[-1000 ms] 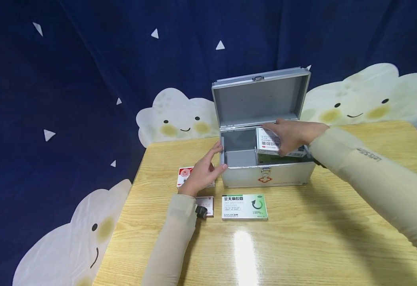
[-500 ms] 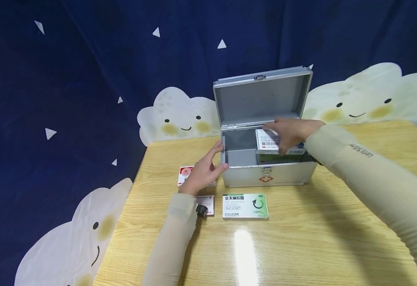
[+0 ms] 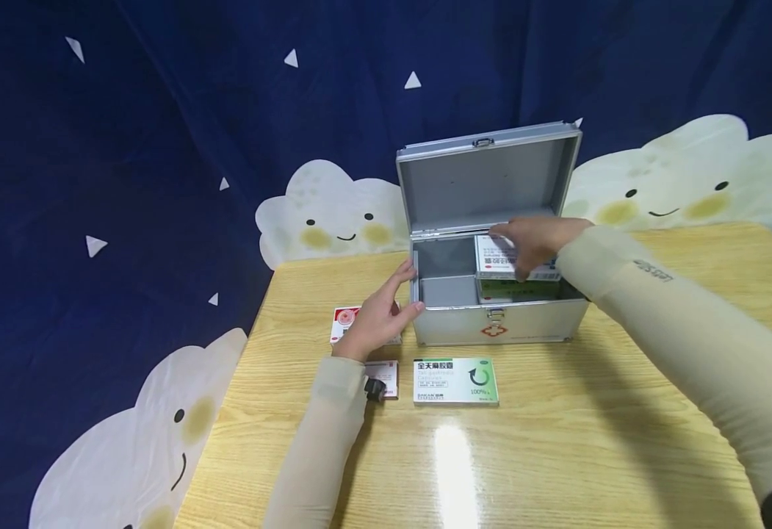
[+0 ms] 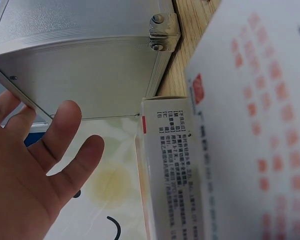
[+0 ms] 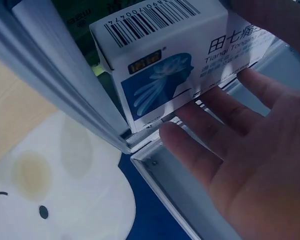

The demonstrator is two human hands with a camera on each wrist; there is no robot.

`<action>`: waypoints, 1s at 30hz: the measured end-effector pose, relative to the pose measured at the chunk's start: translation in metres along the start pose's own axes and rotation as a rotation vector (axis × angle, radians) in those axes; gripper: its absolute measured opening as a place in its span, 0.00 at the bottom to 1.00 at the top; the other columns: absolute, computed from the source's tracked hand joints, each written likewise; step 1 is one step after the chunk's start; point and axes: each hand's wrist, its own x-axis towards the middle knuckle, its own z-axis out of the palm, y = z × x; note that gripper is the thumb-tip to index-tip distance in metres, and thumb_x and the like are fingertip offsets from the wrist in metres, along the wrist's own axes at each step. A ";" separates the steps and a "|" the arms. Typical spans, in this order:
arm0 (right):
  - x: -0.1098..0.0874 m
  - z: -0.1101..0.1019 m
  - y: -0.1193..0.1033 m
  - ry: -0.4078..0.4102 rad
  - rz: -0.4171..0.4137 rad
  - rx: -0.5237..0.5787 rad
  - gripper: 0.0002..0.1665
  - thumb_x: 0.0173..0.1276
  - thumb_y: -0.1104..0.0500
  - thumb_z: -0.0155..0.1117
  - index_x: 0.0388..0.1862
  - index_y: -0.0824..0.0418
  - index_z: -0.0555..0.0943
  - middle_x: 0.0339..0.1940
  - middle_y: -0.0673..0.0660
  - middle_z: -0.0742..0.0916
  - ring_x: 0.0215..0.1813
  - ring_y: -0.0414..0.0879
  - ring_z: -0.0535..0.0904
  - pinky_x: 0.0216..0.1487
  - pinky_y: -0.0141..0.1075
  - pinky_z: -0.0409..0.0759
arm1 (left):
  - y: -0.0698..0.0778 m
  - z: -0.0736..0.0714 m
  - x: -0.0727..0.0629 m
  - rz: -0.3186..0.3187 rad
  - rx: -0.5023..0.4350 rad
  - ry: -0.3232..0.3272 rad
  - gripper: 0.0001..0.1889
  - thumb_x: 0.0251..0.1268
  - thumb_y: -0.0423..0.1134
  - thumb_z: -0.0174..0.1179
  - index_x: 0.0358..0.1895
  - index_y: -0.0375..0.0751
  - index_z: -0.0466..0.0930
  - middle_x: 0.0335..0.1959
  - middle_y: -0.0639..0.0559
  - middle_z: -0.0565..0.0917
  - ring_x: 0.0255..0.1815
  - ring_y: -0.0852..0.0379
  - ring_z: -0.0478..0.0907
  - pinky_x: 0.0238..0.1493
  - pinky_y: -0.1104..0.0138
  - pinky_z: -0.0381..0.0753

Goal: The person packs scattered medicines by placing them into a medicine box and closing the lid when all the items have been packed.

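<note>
My right hand (image 3: 536, 239) grips a white medicine box (image 3: 494, 257) in the right half of an open silver first-aid case (image 3: 452, 327). In the right wrist view, this medicine box (image 5: 200, 65) shows a barcode and a blue picture, with my fingers along its far long edge. A green box (image 3: 518, 292) lies below it inside the case. At the case's left wall rests my left hand (image 3: 382, 314), fingers spread and holding nothing. From the left wrist, its fingertips (image 4: 65, 117) appear at the case's rim.
A red-and-white box (image 3: 344, 319) and a smaller pale box (image 3: 391, 373) lie partly under my left arm. A white-and-green capsule box (image 3: 455, 382) lies before the case on the wooden table (image 3: 557, 455). The raised lid (image 3: 485, 180) stands behind, near a dark blue curtain (image 3: 333, 88).
My right hand and the white medicine box have shifted slightly up and left, so more of the green box shows beneath. My left hand has stayed at the case's wall.
</note>
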 end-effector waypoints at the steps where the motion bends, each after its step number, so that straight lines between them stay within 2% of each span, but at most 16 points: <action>1: 0.001 0.000 0.000 -0.003 0.000 0.005 0.60 0.47 0.61 0.79 0.79 0.57 0.58 0.73 0.71 0.69 0.68 0.69 0.71 0.61 0.64 0.75 | 0.000 0.000 0.000 -0.001 -0.004 0.002 0.36 0.69 0.59 0.51 0.77 0.53 0.57 0.81 0.69 0.51 0.21 0.57 0.69 0.27 0.69 0.74; 4: 0.003 0.001 0.000 -0.009 0.006 0.030 0.59 0.47 0.62 0.78 0.78 0.56 0.59 0.70 0.70 0.73 0.62 0.65 0.75 0.57 0.59 0.79 | 0.000 0.000 -0.001 -0.005 -0.009 0.005 0.36 0.69 0.59 0.51 0.77 0.53 0.57 0.81 0.70 0.51 0.21 0.56 0.70 0.26 0.68 0.73; 10: 0.005 0.004 0.000 -0.035 0.025 0.076 0.53 0.45 0.65 0.78 0.73 0.55 0.65 0.53 0.62 0.83 0.47 0.55 0.79 0.40 0.44 0.82 | -0.001 0.000 -0.002 -0.004 -0.015 0.008 0.36 0.69 0.58 0.51 0.77 0.52 0.57 0.81 0.68 0.52 0.21 0.56 0.69 0.26 0.68 0.73; 14: 0.006 0.008 0.001 -0.052 0.061 0.071 0.51 0.47 0.64 0.78 0.72 0.54 0.66 0.51 0.61 0.83 0.47 0.55 0.79 0.42 0.45 0.82 | -0.001 0.000 -0.002 -0.003 -0.025 0.006 0.35 0.70 0.58 0.52 0.77 0.53 0.58 0.81 0.69 0.51 0.21 0.58 0.69 0.27 0.68 0.74; 21: 0.005 0.012 0.004 -0.044 0.027 0.042 0.46 0.45 0.66 0.76 0.67 0.57 0.70 0.46 0.59 0.84 0.45 0.53 0.80 0.39 0.42 0.81 | 0.000 -0.001 -0.001 -0.002 -0.017 -0.001 0.35 0.69 0.60 0.50 0.77 0.55 0.58 0.81 0.71 0.51 0.21 0.57 0.70 0.27 0.68 0.74; 27: 0.006 0.012 0.002 -0.031 0.051 0.000 0.50 0.45 0.66 0.78 0.70 0.60 0.68 0.51 0.62 0.84 0.49 0.55 0.80 0.51 0.51 0.81 | 0.001 -0.002 -0.001 -0.005 -0.032 0.000 0.35 0.69 0.60 0.50 0.77 0.55 0.58 0.81 0.71 0.50 0.22 0.55 0.71 0.27 0.68 0.75; 30: 0.005 0.012 0.001 -0.027 0.043 -0.019 0.49 0.45 0.66 0.77 0.68 0.61 0.69 0.49 0.62 0.85 0.47 0.55 0.80 0.51 0.51 0.81 | 0.000 -0.001 -0.001 -0.006 -0.032 0.001 0.34 0.69 0.59 0.51 0.76 0.55 0.58 0.81 0.72 0.50 0.22 0.57 0.70 0.27 0.68 0.75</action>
